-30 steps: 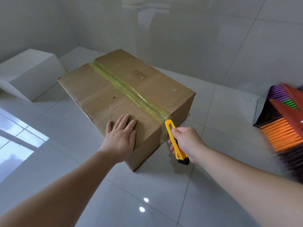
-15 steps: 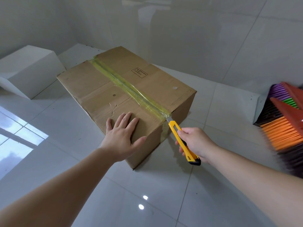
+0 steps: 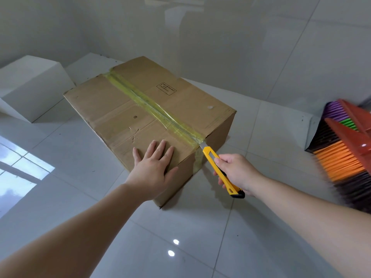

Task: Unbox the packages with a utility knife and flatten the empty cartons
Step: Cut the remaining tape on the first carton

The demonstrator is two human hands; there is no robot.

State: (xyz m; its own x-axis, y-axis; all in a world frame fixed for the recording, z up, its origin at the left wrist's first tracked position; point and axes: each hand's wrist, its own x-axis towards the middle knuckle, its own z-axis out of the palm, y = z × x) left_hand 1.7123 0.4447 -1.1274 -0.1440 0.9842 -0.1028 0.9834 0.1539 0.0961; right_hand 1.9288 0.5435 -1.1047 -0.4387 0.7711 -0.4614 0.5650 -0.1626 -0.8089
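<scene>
The right hand held a closed grip around the yellow utility knife, fingers curled round the handle near its black end and the thumb laid along the top. The short blade was out, its tip touching the near end of the yellowish tape at the upper edge of the box's near end. The left hand lay flat with fingers straight and spread on the top of the cardboard box, close to the near corner, its thumb reaching over the edge; that grip was open, pressing and holding nothing.

The box sat on the glossy white tiled floor, turned at an angle to the tile lines, both top flaps closed. The tape ran along the middle seam from the far edge to the near one and folded down over the near face. A small printed label sat on the right flap, a small round mark on the left flap, and a few dents and tears showed in the cardboard ahead of the left fingers.

Beyond the box to the left, a white block stood on the floor against the tiled wall. At the right edge were brooms with orange, purple, green and dark bristles and red heads, well apart from the box. A bright window reflection lay on the floor at the left.
</scene>
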